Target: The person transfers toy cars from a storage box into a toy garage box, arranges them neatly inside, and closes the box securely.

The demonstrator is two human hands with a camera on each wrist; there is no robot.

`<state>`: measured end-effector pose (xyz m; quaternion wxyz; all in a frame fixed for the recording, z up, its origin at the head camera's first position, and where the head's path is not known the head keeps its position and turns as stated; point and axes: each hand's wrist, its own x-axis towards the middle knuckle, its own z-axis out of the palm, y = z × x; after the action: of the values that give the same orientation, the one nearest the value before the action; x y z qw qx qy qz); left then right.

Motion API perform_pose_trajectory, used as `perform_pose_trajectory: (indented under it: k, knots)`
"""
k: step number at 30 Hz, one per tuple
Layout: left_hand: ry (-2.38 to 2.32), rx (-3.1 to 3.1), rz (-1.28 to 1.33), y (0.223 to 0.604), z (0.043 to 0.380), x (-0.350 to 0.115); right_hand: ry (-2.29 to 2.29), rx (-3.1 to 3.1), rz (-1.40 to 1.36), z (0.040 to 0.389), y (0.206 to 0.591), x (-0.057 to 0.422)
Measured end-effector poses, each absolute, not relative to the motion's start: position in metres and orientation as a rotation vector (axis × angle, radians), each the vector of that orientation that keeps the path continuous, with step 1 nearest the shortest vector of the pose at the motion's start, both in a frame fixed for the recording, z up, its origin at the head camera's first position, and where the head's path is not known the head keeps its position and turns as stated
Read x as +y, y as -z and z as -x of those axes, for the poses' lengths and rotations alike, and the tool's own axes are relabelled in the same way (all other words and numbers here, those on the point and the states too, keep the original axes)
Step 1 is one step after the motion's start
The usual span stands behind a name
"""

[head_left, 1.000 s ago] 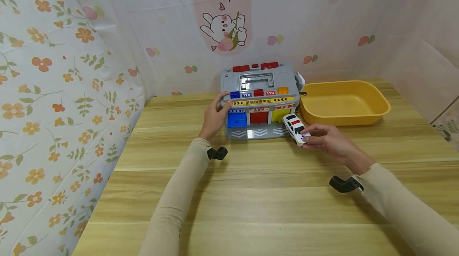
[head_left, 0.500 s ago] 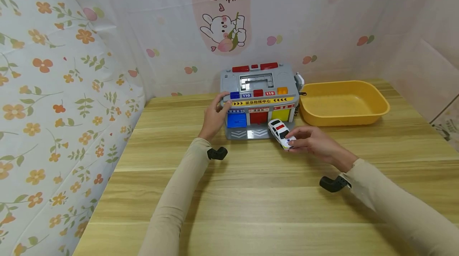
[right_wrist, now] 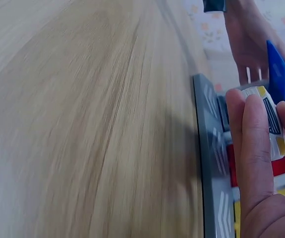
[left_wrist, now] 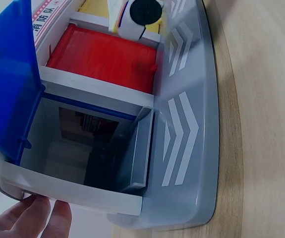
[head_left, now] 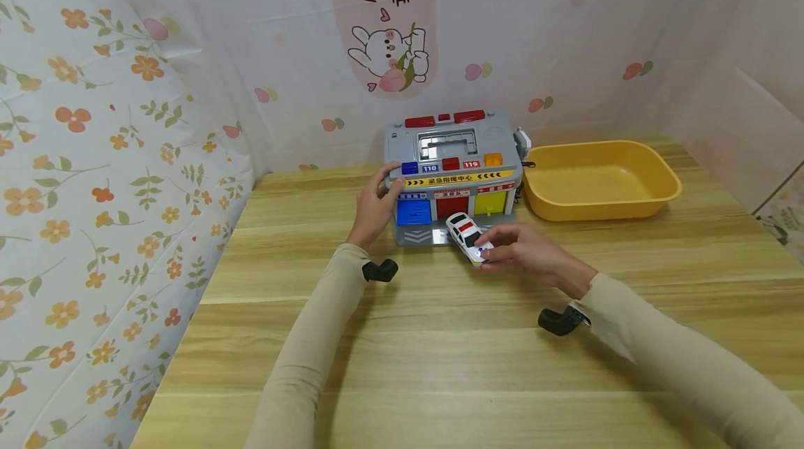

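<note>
A grey toy rescue station (head_left: 451, 177) with blue, red and yellow garage doors stands against the backdrop. My left hand (head_left: 372, 208) grips its left front corner, thumb at the roof's front edge; in the left wrist view the fingers (left_wrist: 33, 218) touch the side wall. The blue door (left_wrist: 11, 74) is raised, showing the bay inside, while the red door (left_wrist: 102, 59) is down. My right hand (head_left: 524, 253) pinches a white toy police car (head_left: 466, 236) by its near end. The car is angled over the station's front ramp, before the red door, its far end toward the station.
A yellow plastic basin (head_left: 603, 208) stands just right of the station on the wooden table (head_left: 465, 365). Behind hangs a printed cloth (head_left: 283, 37), and a flowered cloth (head_left: 94, 177) covers the left side.
My right hand has carried the police car leftward along the station's front, from the right end of the ramp to before the red door. My left hand has stayed at the corner.
</note>
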<state>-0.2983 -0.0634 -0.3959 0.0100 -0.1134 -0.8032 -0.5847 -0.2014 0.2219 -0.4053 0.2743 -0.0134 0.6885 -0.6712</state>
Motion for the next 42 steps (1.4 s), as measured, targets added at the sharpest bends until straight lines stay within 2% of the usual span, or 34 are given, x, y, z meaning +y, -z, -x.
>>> perform_pose_trajectory:
  k: [28, 42]
  knots:
    - [1.82, -2.472, 0.371, 0.397, 0.297, -0.062, 1.998, 1.683, -0.161, 0.21, 0.419, 0.142]
    - [1.813, -2.47, 0.381, 0.397, 0.298, -0.063, 2.145, 1.634, -0.231, 0.219, 0.418, 0.117]
